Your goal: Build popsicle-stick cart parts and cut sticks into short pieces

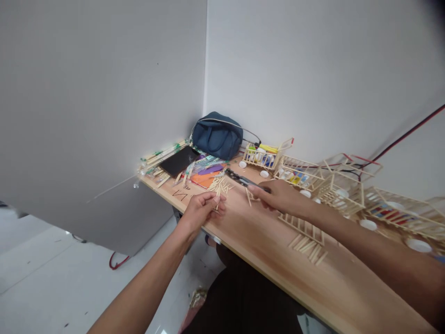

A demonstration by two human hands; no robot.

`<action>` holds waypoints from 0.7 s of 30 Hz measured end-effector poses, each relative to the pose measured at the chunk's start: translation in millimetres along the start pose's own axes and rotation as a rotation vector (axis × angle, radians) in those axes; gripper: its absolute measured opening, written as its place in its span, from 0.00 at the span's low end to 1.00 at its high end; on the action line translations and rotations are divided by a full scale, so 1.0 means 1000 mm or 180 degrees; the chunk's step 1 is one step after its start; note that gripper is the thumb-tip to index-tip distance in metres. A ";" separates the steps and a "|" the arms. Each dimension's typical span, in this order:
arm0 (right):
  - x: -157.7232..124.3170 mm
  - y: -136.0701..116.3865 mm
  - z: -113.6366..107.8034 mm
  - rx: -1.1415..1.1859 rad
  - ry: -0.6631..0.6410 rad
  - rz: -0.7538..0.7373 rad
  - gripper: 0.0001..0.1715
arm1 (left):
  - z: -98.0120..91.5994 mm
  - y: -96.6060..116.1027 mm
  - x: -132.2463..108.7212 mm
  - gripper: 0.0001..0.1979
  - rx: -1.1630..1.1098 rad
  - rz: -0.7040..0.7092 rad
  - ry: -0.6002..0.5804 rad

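My left hand is at the table's front edge, its fingers pinched round a short wooden stick. Beyond it lies a loose pile of short wooden sticks. My right hand is wrapped round a dark-handled tool, which looks like pliers. The tool's head points left, just above and beside the pile. Below my right forearm, a flat ladder-like stick frame lies on the table, with several cut sticks in front of it.
A blue bag stands at the back corner, near a dark tablet and wrapped sticks. Orange sheet lies before them. Several stick-built carts line the wall, with white round caps and cables.
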State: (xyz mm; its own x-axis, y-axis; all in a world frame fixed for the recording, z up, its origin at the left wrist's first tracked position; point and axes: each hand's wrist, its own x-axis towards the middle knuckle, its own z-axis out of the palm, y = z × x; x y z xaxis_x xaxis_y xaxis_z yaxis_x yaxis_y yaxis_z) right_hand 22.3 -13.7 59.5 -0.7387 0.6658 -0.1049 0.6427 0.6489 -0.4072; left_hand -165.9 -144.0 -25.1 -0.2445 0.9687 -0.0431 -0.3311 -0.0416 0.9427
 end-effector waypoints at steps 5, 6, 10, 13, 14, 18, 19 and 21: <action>-0.038 0.028 -0.010 0.0569 0.0724 0.0309 0.39 | 0.007 0.006 -0.003 0.19 0.0478 0.0035 0.0111; -0.047 0.037 -0.012 0.0692 0.0925 0.0380 0.39 | 0.011 0.007 -0.004 0.19 0.0604 0.0030 0.0098; -0.080 0.077 -0.014 0.1255 0.1804 0.0487 0.39 | 0.039 0.007 -0.002 0.16 0.1101 -0.0013 -0.0139; -0.099 0.109 -0.013 0.1864 0.2479 0.0520 0.42 | 0.072 -0.002 0.003 0.12 0.1632 0.0056 -0.0584; -0.104 0.119 -0.012 0.2028 0.2699 0.0526 0.42 | 0.085 -0.007 0.005 0.11 0.1865 0.0159 -0.0741; -0.120 0.148 -0.003 0.2440 0.3217 0.0686 0.43 | 0.132 -0.026 0.013 0.12 0.2860 0.0703 -0.1146; -0.123 0.153 -0.001 0.2509 0.3249 0.0735 0.43 | 0.141 -0.030 0.015 0.12 0.3071 0.0777 -0.1146; -0.127 0.160 0.003 0.2622 0.3267 0.0816 0.44 | 0.154 -0.036 0.019 0.11 0.3394 0.0831 -0.1075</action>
State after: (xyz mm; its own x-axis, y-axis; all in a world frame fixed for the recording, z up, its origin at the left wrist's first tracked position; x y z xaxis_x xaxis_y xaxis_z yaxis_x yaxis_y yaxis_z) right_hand 218.4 4.4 4.7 0.1023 0.9433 0.3158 0.1623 0.2973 -0.9409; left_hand -18.1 -86.6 -8.7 0.1180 0.9839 0.1339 0.6733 -0.1784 0.7175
